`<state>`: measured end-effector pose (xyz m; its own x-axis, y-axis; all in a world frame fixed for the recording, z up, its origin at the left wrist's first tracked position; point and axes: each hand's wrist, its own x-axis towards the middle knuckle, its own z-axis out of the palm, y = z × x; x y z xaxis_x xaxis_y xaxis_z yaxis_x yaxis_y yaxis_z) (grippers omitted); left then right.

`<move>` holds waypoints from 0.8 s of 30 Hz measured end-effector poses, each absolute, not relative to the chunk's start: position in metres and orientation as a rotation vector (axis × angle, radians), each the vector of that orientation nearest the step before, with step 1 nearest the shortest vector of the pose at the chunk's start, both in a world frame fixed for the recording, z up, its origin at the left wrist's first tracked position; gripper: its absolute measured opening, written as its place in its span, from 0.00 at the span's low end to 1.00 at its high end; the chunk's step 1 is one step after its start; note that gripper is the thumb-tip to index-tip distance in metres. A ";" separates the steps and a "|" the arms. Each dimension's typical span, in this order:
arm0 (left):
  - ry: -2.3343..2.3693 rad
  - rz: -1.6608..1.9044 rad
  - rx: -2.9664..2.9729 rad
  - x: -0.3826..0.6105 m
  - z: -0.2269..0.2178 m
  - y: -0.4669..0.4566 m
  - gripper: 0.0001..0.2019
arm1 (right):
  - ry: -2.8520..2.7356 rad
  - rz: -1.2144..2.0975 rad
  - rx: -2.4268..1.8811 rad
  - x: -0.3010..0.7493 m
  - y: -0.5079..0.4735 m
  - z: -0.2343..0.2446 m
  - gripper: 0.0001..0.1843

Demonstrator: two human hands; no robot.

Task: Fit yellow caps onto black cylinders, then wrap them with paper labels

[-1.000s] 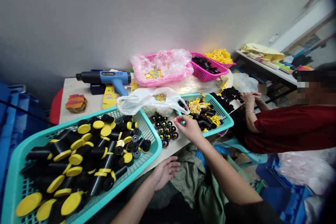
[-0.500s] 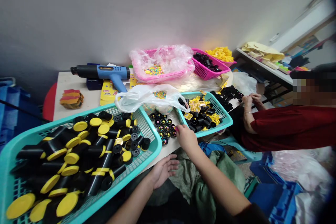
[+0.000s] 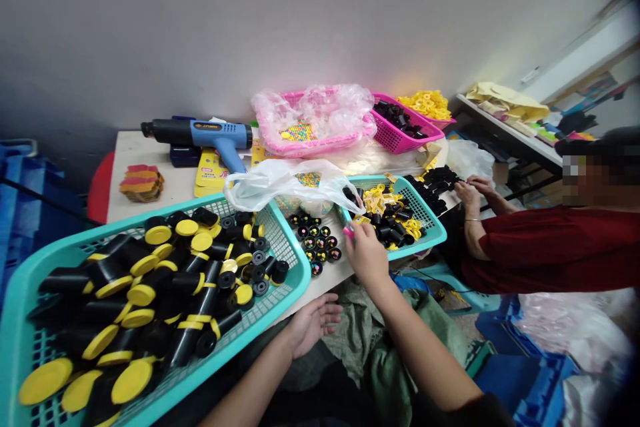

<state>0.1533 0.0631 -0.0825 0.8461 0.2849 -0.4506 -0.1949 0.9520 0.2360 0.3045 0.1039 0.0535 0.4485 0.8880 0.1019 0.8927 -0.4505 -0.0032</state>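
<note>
My right hand [image 3: 369,252] is closed round a small pink piece [image 3: 349,232], most of it hidden by the fingers. It is above the table between a group of small black cups [image 3: 320,243] and the smaller turquoise basket [image 3: 427,238]. The open cups stand close together, with small coloured balls inside. My left hand [image 3: 316,325] hangs open at the table's front edge, palm up, fingers apart, holding nothing. Beside it stands the large turquoise basket [image 3: 299,291], full of black cylinders with yellow caps [image 3: 141,295]. Behind the cups, a white plastic bag [image 3: 285,180] holds coloured balls.
A blue heat gun [image 3: 220,135] lies at the back left near a stack of coloured cards [image 3: 141,183]. Pink baskets [image 3: 400,140] line the wall, one lined with plastic film over coloured balls. At right, a co-worker in a dark red shirt [image 3: 555,247] handles small pieces.
My right hand has moved right and slightly up, away from the cups, with the pink piece in its fingers. The left hand has stayed open in place. The view has shifted slightly.
</note>
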 end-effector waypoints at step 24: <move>0.543 0.259 0.211 0.156 -0.088 0.064 0.17 | -2.102 0.269 -2.332 0.255 0.183 0.043 0.16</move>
